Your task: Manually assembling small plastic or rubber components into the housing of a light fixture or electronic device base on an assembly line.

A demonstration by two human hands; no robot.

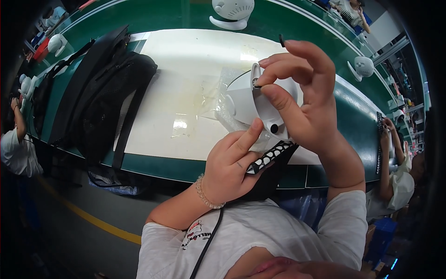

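1. Head view: the left hand (230, 169) has its grip clamped on a black-and-white perforated strip (271, 156) while propping the white plastic housing (246, 100) above the counter (186, 69)
2. The right hand (304, 100) pinches the housing's rim; a black backpack (100, 97) lies well apart

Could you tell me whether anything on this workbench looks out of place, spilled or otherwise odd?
Yes: a yellowish stain marks the white mat, left of the white plastic device that both hands hold. A black backpack lies slumped over the mat's left edge. The device itself shows no visible damage.
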